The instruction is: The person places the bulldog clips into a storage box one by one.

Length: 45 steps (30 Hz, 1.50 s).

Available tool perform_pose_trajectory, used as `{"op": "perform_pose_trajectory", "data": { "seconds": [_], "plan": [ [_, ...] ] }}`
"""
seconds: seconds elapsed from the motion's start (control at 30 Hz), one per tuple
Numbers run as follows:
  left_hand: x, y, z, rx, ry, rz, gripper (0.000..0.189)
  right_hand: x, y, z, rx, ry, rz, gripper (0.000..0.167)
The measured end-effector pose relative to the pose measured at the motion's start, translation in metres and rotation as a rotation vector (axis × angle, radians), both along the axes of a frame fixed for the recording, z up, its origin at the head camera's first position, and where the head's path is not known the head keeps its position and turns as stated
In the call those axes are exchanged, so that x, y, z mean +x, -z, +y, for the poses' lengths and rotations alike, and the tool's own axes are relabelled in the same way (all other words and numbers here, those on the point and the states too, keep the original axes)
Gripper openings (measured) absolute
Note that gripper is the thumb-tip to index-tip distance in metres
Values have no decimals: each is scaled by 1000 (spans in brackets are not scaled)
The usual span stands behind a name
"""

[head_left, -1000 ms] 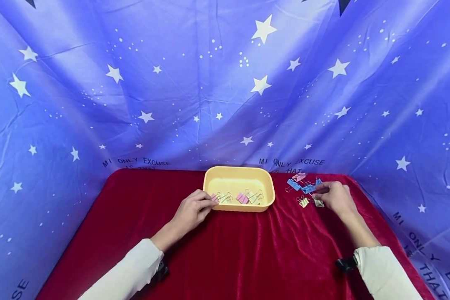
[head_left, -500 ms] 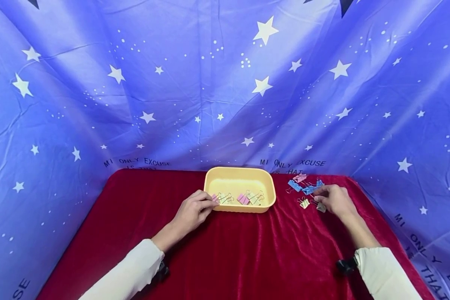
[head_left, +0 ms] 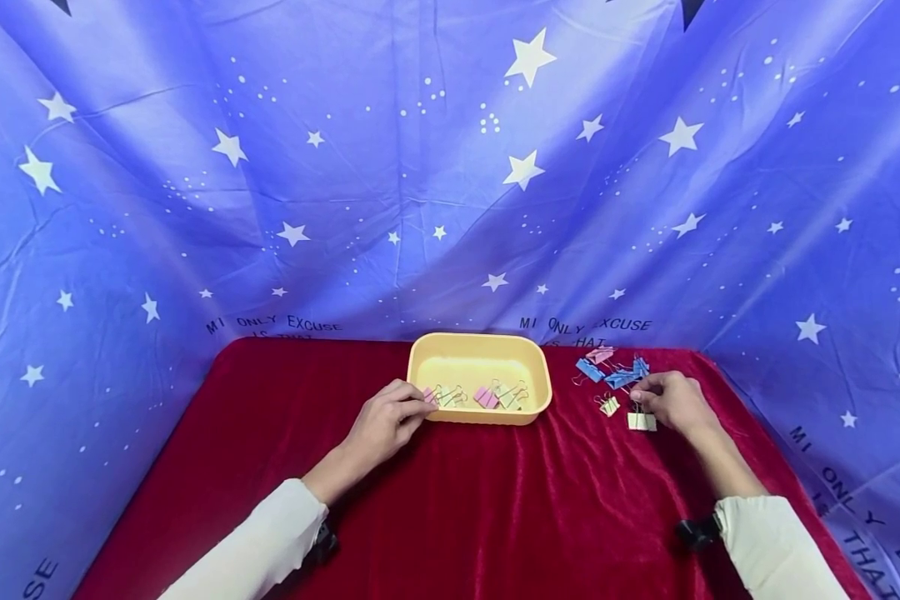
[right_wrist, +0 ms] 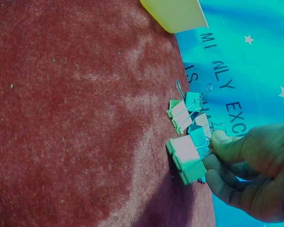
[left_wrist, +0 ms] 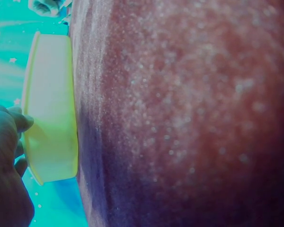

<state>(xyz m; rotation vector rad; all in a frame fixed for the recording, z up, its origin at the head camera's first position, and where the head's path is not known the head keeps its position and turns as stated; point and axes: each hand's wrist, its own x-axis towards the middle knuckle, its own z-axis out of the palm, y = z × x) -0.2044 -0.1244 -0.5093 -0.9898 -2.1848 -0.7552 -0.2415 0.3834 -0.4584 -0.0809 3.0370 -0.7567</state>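
My left hand (head_left: 390,414) grips the rim of a yellow plastic box (head_left: 487,417) at its near left corner. Several pink and pale binder clips (head_left: 486,397) lie inside along the near wall. To the right of the box, my right hand (head_left: 675,402) pinches a pale yellow binder clip (head_left: 642,422) by its wire handle, the body hanging below the fingertips. In the right wrist view this clip (right_wrist: 184,158) hangs close to the cloth; whether it touches cannot be told. Beside the hand lie blue binder clips (head_left: 618,379), a pink one (head_left: 600,355) and a smaller pale yellow one (head_left: 608,406).
A wrinkled dark red velvet cloth (head_left: 450,508) covers the table. Blue curtains (head_left: 390,183) with white stars hang behind and at both sides, close to the table's edges. The box stands near the back edge.
The pale yellow clip at my right hand has swung from lying flat to hanging from the fingertips, nearer to me. My right hand has shifted slightly nearer; my left hand and the box stay put.
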Motion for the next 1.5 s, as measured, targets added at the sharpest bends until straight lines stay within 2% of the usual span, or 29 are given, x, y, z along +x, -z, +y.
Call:
{"op": "perform_pose_trajectory", "data": {
  "seconds": [0.2, 0.47, 0.63, 0.87, 0.97, 1.27, 1.5],
  "plan": [
    [0, 0, 0, 1, -2, 4, 24, -1, -4, 3, -88, -19, -99, 18],
    [0, 0, 0, -3, -8, 2, 25, -7, -23, 6, -406, -12, -304, 32],
    [0, 0, 0, -9, -11, -1, 24, -8, -31, 7, -555, 19, -369, 38],
    [1, 0, 0, -5, -9, -8, 22, -12, -36, -4, -712, 37, -391, 43],
    [1, 0, 0, -6, -9, -8, 23, -14, -38, -15, -745, 33, -385, 44],
    [2, 0, -1, -11, -15, -22, 24, -16, -48, -62, -832, -1, -324, 53],
    [1, 1, 0, -4, -16, -1, 24, -12, -51, -100, -926, -15, -322, 54]
  ]
}}
